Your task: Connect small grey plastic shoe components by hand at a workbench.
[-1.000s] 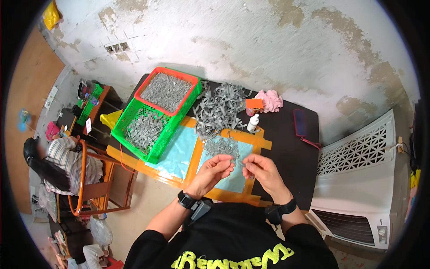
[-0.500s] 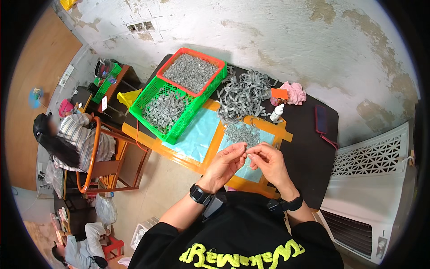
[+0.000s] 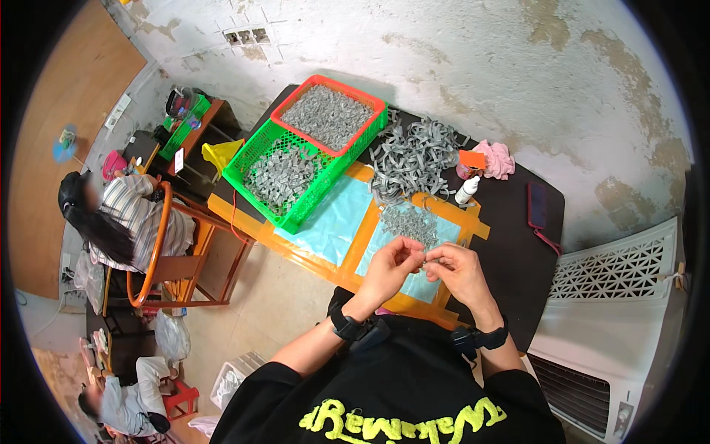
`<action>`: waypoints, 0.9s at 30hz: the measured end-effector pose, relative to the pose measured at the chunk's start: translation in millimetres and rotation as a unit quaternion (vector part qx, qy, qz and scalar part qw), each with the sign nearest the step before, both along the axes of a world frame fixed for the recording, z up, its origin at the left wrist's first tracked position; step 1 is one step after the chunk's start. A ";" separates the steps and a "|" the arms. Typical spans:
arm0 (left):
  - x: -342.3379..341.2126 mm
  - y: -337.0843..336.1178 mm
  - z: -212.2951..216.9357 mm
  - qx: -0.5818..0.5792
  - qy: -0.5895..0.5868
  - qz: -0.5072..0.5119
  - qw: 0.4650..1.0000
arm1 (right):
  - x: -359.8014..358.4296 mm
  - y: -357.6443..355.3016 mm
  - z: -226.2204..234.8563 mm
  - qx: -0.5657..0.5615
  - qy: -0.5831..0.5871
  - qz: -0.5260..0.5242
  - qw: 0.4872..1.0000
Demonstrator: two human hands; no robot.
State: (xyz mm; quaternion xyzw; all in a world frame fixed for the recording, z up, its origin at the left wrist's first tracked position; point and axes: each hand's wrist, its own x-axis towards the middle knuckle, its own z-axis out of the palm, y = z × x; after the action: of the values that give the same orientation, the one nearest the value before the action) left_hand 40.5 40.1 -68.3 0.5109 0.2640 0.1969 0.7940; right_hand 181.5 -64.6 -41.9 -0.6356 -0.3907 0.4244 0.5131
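Head view: red basket (image 3: 307,137), green basket (image 3: 314,196) holding grey pieces (image 3: 325,116).

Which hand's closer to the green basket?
Left. The left hand is right of the green basket and nearer the wearer's body; the right hand is farther right, beyond the left. Neither touches it.

A dark table (image 3: 510,229) stands by the wall. On its top I count two light-blue sheets (image 3: 331,226), edged with amber tape (image 3: 364,235). A green perforated basket (image 3: 336,175) rests at left. Rightward lie tangled grey strips (image 3: 414,157), an orange-topped container (image 3: 472,163), a white bottle (image 3: 467,191), a pink cloth (image 3: 498,160) and a smartphone (image 3: 537,206). Small grey pieces (image 3: 409,222) cover part of the right sheet.
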 end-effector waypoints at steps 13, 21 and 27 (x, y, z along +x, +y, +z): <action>1.1 -10.9 25.3 0.706 0.098 -0.117 0.691 | 17.8 -16.4 -15.1 -0.026 -0.184 -0.036 0.982; 3.0 -14.4 21.0 0.407 0.048 -0.063 0.910 | 11.2 -19.6 6.2 0.035 0.105 -0.093 0.990; -10.0 -7.9 25.8 -0.128 -0.084 -0.022 0.988 | 0.0 -21.0 21.9 0.084 0.249 -0.066 0.962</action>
State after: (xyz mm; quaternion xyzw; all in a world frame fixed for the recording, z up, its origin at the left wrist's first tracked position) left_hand 30.5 32.3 -42.5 0.3924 0.2082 0.1861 0.8763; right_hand 181.5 -85.6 -20.0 -0.4885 -0.2417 0.5000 0.6730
